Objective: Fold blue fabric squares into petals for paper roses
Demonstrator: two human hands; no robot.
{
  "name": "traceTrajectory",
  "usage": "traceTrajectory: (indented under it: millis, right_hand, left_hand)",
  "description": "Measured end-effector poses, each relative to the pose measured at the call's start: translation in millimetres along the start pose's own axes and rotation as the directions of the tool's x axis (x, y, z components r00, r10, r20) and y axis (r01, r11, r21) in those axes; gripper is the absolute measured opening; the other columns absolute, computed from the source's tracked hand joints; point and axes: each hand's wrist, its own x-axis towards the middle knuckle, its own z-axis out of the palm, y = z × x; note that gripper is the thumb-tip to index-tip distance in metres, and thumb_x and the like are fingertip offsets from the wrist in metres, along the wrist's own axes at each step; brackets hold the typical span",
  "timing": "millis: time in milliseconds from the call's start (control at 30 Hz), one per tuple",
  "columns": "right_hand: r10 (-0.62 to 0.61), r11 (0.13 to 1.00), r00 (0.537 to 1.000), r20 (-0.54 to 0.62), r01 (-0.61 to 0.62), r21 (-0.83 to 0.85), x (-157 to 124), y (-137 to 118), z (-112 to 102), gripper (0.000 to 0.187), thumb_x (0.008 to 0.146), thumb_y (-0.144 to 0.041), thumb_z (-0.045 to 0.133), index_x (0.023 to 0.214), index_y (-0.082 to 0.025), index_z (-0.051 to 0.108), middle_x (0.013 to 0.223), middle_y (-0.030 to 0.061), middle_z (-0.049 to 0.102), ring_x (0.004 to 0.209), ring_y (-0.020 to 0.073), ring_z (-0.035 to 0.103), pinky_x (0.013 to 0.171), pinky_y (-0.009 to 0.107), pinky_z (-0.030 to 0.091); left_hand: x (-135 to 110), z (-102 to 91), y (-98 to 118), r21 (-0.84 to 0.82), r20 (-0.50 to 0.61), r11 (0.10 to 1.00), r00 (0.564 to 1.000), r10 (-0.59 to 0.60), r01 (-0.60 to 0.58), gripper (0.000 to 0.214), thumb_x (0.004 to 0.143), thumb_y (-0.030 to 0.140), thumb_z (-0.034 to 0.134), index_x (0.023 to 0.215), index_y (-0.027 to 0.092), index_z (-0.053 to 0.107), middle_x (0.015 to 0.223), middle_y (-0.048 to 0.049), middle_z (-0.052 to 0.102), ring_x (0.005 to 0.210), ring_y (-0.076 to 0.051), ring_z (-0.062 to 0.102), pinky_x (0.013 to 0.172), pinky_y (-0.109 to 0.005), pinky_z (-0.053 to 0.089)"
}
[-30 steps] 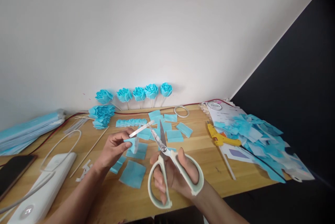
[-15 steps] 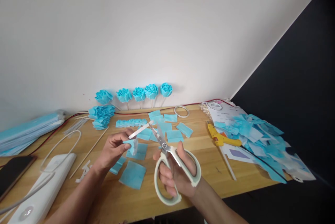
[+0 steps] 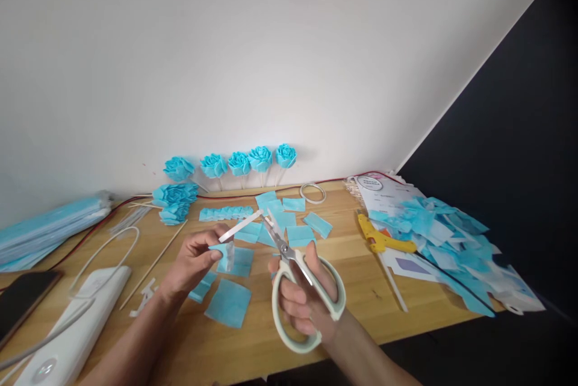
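Wooden tabletop [image 3: 370,314] fills the lower frame beneath a pale wall [image 3: 271,73]. Left of centre, the left hand [image 3: 196,259] pinches a folded blue piece [image 3: 220,249] and white strip [image 3: 241,226]; right of it, the right hand [image 3: 313,298] holds scissors [image 3: 284,249], blades near the strip's far end. Snipping cleanly probably calls for a steady strip and blades square across it.

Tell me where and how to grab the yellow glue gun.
Probably best by the handle, coming down from above and the near side: the yellow glue gun lies flat, handle pointing right, nozzle facing away, blue scraps crowding its far side.
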Motion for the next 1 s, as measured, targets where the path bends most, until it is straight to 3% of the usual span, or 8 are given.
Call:
traceTrajectory:
  millis: [167,367,800,867,1000]
  right_hand:
    - [-0.018,1.0,0.999,0.031,0.017,0.022,0.9,1.1,-4.4,0.049,0.092,-0.059,0.053,0.102,-0.014,0.068,0.057,-0.0057,0.05,0.037,0.0045,0.032,0.031,0.014,0.041]
    - [0.014,0.999,0.999,0.03,-0.014,-0.029,0.4,-1.5,-5.3,0.049,0.087,-0.062,0.058,0.104,-0.017,0.069,0.052,-0.0078,0.049,0.033,0.0039,0.031,0.03,0.014,0.042]
    - [-0.047,0.962,0.983,-0.179,-0.004,-0.273,-0.8,-4.0,8.3,0.05,0.079,-0.062,0.068,0.1,-0.017,0.067,0.048,-0.0096,0.044,0.031,0.0026,0.027,0.028,0.013,0.032]
    - [-0.129,0.924,0.969,-0.209,0.042,-0.379,-3.0,-4.3,9.0,0.05,0.079,-0.061,0.069,0.101,-0.016,0.067,0.048,-0.0096,0.043,0.031,0.003,0.028,0.028,0.014,0.032]
    - [-0.277,0.752,0.936,-0.216,0.071,-0.656,-14.1,-4.4,14.2,0.051,0.084,-0.057,0.066,0.108,-0.013,0.066,0.05,-0.0072,0.046,0.033,0.0044,0.037,0.033,0.017,0.034]
  left_hand:
    - [1.0,0.3,2.1,-0.004,0.007,1.0,1.0,0.013,-0.013,0.027,0.084,0.036,0.07,0.066,0.018,0.061,0.07,-0.0025,0.056,0.074,-0.018,0.05,0.072,-0.032,0.04]
    - [1.0,-0.5,2.9,-0.022,0.03,1.0,0.999,0.018,-0.018,0.024,0.085,0.034,0.069,0.068,0.019,0.061,0.071,-0.002,0.056,0.074,-0.017,0.05,0.071,-0.031,0.039]
    - [3.2,1.6,10.7,0.04,0.007,0.997,0.998,-0.061,0.06,0.028,0.082,0.036,0.072,0.065,0.017,0.063,0.072,-0.003,0.058,0.072,-0.016,0.053,0.069,-0.029,0.044]
    - [3.2,-0.1,13.2,0.056,0.016,0.994,0.995,-0.093,0.092,0.029,0.081,0.037,0.074,0.064,0.016,0.062,0.082,-0.005,0.062,0.08,-0.018,0.057,0.073,-0.03,0.046]
    - [2.6,-4.1,22.1,0.081,0.08,0.985,0.984,-0.157,0.15,0.022,0.081,0.029,0.074,0.067,0.016,0.063,0.123,-0.0091,0.064,0.117,-0.029,0.056,0.095,-0.041,0.044]
